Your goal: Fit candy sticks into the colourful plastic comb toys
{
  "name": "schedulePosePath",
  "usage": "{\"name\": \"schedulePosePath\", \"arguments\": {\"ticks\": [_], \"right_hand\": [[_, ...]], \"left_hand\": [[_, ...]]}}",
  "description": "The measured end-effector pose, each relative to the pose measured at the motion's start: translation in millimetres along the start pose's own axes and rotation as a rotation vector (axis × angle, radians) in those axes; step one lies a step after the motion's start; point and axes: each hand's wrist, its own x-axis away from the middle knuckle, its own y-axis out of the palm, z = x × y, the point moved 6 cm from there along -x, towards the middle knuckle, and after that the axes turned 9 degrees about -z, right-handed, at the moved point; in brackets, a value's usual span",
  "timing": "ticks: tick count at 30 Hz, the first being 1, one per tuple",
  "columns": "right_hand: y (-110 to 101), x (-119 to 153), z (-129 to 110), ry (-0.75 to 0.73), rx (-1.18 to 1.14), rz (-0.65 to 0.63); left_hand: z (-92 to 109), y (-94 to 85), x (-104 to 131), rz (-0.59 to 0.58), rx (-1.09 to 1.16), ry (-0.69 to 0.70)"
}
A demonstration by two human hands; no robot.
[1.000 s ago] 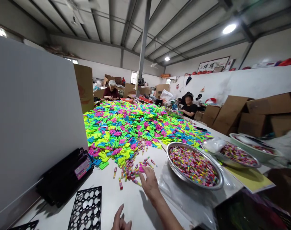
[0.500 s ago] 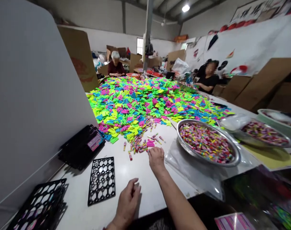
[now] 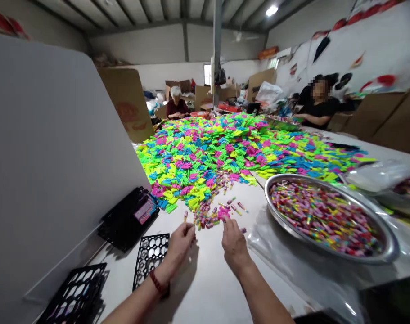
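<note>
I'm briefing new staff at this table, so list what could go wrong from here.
The loose sweets lie against the plastic pieces, so both hands might grab pieces along with sweets. A small sweet might slip through the open holes of the black grid beside the left hand.

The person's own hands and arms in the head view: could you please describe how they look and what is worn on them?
Both forearms are bare, with no sleeves in view and no gloves. The left hand has a dark red beaded bracelet around its wrist. The right hand and its wrist carry nothing visible: no watch, band or ring can be made out.
</note>
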Motion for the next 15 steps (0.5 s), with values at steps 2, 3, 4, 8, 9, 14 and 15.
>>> {"name": "schedulePosePath", "arguments": {"ticks": [2, 3, 4, 8, 9, 14, 15], "right_hand": [[6.3, 1.7, -11.0, -0.056, -0.097, -0.068], [10.2, 2.6, -16.6, -0.082, -0.13, -0.115], [14.3, 3.3, -21.6, -0.102, -0.145, -0.165], [26.2, 4.5, -28.8, -0.134, -0.112, -0.322], [27.3, 4.2, -27.4, -0.126, -0.105, -0.337], [28.1, 1.2, -19.1, -0.094, -0.111, -0.35], [28.3, 0.4, -18.1, -0.083, -0.119, -0.351]], "left_hand": [[13.5, -18.8, -37.7, 0.099, -0.075, 0.039], [18.5, -26.1, -55.2, 0.147, -0.111, 0.057], [21.8, -31.0, -71.3, 0.184, -0.142, 0.071], [21.7, -29.6, -116.4, 0.244, -0.23, 0.098], [19.6, -25.9, -122.2, 0.241, -0.238, 0.097], [11.2, -13.0, -129.5, 0.26, -0.161, 0.08], [10.8, -13.7, -128.5, 0.278, -0.121, 0.073]]}}
